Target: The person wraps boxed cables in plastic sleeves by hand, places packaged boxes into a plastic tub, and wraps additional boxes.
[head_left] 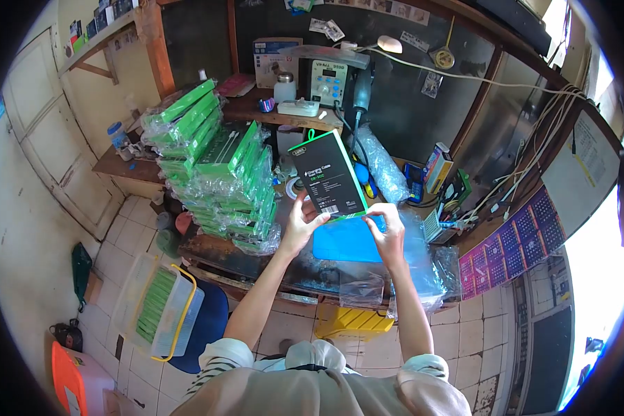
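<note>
A black charging cable box (pixel 328 177) with green edges and a green loop at its top is held up over the workbench, its printed side facing me. My left hand (pixel 301 226) is closed on its lower left corner. At the lower right corner, the fingers of my right hand (pixel 387 233) pinch the box's bottom edge. Beneath the box lies a blue mat (pixel 343 244). Clear plastic bags (pixel 423 267) are spread beside my right forearm. Left of my left hand stand tall stacks of similar green boxes (pixel 218 170) in clear wrapping.
On the raised shelf stand a soldering or hot-air station (pixel 328 82) and a bottle (pixel 284 88). A bubble-wrap roll (pixel 385 166) and a tool basket (pixel 440 227) are at the right. A clear bin (pixel 142 298) with green packs stands lower left; a yellow crate (pixel 353 324) is below the bench.
</note>
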### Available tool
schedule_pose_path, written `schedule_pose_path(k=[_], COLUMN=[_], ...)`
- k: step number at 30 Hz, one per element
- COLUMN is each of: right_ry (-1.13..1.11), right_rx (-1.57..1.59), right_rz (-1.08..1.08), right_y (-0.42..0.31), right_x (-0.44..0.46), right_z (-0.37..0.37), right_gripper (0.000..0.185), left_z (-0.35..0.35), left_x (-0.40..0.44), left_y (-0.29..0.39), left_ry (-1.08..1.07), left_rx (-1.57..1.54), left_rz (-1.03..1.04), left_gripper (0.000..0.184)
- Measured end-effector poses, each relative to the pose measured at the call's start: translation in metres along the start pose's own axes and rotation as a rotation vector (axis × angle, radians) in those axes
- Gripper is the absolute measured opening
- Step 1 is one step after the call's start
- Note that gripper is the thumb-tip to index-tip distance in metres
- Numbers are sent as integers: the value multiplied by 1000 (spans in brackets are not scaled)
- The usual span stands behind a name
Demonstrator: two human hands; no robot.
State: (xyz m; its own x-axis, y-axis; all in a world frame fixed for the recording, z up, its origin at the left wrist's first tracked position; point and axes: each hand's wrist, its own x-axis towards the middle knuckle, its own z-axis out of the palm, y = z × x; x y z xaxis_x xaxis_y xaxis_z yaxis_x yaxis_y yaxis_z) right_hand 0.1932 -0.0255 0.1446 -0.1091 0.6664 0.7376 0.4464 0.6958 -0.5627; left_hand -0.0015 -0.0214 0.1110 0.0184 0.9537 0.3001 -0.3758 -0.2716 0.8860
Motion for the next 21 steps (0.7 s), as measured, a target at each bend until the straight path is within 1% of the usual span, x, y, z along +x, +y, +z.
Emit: schedule_pose_path(k=[1, 3, 6, 10, 13, 15, 16, 18, 19, 20, 21], right_ry=[-1, -37, -28, -10, -20, -32, -32, -113, -150, -151, -133], right_rx=[2, -56, -75, -33, 8, 480, 479, 792, 644, 644, 556], right_rz=[2, -61, -116, -114, -57, 367, 368, 557, 500, 500, 463], right_y=[1, 1, -1, 1, 3, 8, 9, 12, 16, 16, 7], right_x=[-1, 0, 0, -1, -4, -8, -9, -12, -13, -14, -12], right_z=[-1, -4, -5, -4, -3, -1, 0, 0, 3, 4, 4], right_gripper=[19, 17, 15, 13, 11, 20, 20, 32, 44, 44, 46], left_z=[0, -2, -4, -3, -1, 0, 0, 0, -1, -2, -1], left_x=[-1, -1, -1, 0, 1, 0, 0, 0, 0, 0, 0], left_y=[0, 1, 0, -5, -5, -4, -2, -4, -6, -8, -8], left_ry=[-3, -4, -19, -18, -16, -9, 8, 23, 20, 19, 20], left_rx=[9, 19, 62, 68, 36, 12, 5, -4, 22, 48, 49], left_rz=[2, 5, 24, 46, 46, 50, 44, 37, 81, 126, 126], left_gripper=[73, 71, 68, 64, 63, 63, 62, 62, 60, 59, 59])
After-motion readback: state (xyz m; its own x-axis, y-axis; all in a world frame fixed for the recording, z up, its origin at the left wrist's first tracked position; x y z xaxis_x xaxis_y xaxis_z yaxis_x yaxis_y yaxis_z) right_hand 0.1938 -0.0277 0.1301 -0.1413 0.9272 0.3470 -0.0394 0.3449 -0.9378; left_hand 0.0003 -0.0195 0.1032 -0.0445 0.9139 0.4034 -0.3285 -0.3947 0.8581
